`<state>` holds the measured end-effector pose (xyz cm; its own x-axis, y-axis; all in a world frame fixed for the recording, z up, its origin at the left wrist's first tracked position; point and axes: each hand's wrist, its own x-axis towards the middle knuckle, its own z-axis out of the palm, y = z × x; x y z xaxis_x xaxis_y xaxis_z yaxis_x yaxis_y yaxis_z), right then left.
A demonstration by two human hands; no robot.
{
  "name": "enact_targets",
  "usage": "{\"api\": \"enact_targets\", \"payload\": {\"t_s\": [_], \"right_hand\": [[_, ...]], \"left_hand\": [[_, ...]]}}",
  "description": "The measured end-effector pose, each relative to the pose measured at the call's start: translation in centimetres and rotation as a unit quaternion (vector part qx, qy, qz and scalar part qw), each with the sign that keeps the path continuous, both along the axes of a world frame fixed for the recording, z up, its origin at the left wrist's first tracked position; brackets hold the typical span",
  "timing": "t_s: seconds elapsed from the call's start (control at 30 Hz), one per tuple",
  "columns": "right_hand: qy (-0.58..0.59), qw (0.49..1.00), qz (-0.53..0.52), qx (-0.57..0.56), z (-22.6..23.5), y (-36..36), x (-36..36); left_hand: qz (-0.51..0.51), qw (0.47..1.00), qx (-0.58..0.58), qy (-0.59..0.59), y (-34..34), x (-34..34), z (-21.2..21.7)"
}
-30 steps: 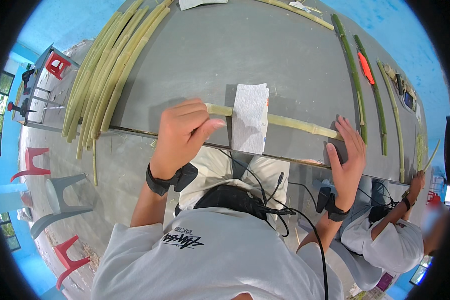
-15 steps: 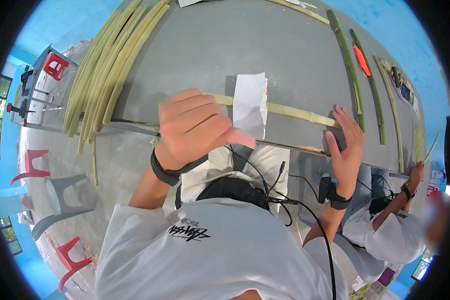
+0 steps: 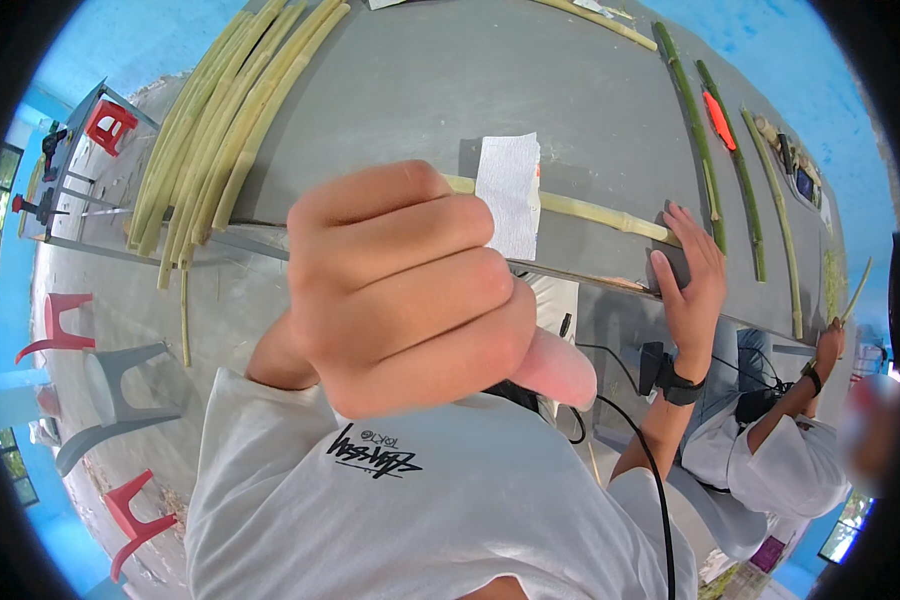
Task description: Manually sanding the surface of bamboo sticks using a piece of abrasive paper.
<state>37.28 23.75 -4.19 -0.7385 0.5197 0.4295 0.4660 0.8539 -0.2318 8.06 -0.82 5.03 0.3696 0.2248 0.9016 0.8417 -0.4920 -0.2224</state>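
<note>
My left hand (image 3: pixel 400 290) is raised close to the camera, fingers curled into a fist and thumb stretched out to the right; nothing shows in it. Behind it, along the table's near edge, lies a pale bamboo stick (image 3: pixel 605 214), its left part hidden by the fist. A white piece of paper (image 3: pixel 508 195) is draped over the stick and hangs toward the edge. My right hand (image 3: pixel 692 270) rests at the stick's right end, fingers spread and touching the tabletop.
Several peeled bamboo sticks (image 3: pixel 240 130) lie at the table's left, overhanging its edge. Green sticks (image 3: pixel 692 130) and an orange-handled tool (image 3: pixel 718 120) lie to the right. Beside me a co-worker (image 3: pixel 770 450) holds a thin stick. Plastic chairs (image 3: pixel 120 400) stand at left; a black cable (image 3: pixel 650 470) crosses my front.
My left fist has come up much closer to the camera and lower in the picture, now covering more of the stick and my lap. My right hand has stayed at the stick's end.
</note>
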Motion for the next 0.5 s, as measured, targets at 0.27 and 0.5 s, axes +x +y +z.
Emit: {"api": "enact_targets", "payload": {"t_s": [0.27, 0.5], "right_hand": [[-0.001, 1.000, 0.002, 0.002, -0.3, 0.2, 0.1], [0.010, 1.000, 0.009, 0.003, -0.3, 0.3, 0.2]], "left_hand": [[-0.009, 0.999, -0.016, -0.034, 0.2, 1.2, 0.3], [0.022, 0.995, -0.007, -0.095, 1.9, 1.8, -1.1]]}}
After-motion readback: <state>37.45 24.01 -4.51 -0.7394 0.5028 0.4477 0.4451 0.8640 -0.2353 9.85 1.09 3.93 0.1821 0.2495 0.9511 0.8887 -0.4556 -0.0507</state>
